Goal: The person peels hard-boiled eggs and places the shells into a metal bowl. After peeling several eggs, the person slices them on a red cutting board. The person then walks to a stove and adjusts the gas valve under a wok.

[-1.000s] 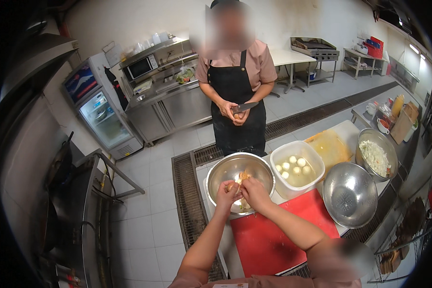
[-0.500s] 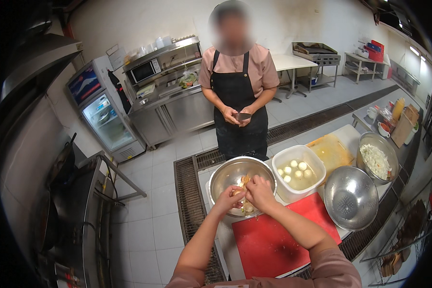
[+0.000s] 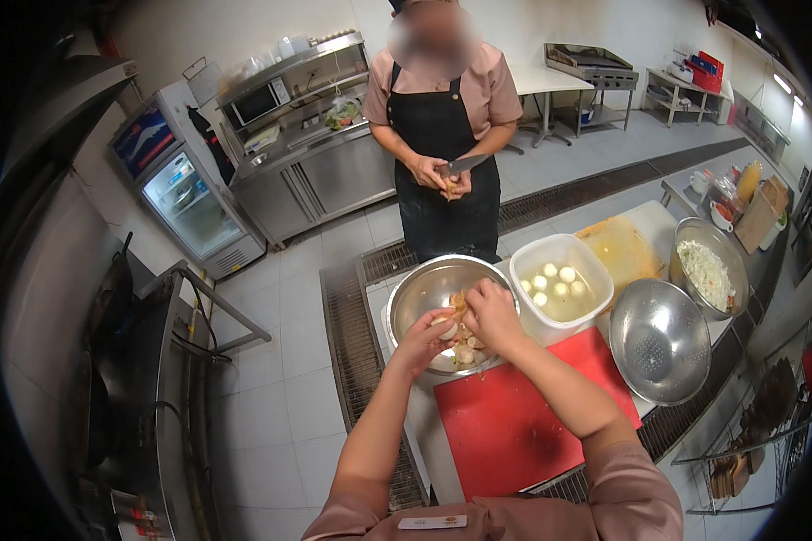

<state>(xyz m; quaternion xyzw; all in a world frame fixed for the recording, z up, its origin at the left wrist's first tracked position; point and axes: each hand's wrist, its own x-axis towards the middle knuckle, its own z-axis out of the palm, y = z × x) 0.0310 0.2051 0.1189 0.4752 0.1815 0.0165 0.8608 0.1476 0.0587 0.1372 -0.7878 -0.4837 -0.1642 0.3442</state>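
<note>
Over a steel bowl (image 3: 406,285), my left hand (image 3: 415,347) is closed around a pale round onion (image 3: 442,329). My right hand (image 3: 493,316) is beside it, fingers pinched together at a strip of brown onion skin (image 3: 458,305); the fingertips are partly hidden. Several more onions (image 3: 466,352) and loose skins lie in the bowl below my hands. To the right of the bowl, a white plastic tub (image 3: 525,257) holds several peeled white onions (image 3: 561,289) in cloudy liquid.
A red cutting board (image 3: 523,415) lies nearest me. To its right are a steel colander (image 3: 660,343), a bowl of chopped white vegetable (image 3: 705,275) and a stained yellowish board (image 3: 618,261). Across the table a person in a black apron (image 3: 447,135) holds a knife (image 3: 467,164) and a small brownish piece.
My hands have drawn slightly apart, showing the onion in my left hand more plainly. The view has shifted a little. The person opposite has turned the knife, its blade now pointing to the right.
</note>
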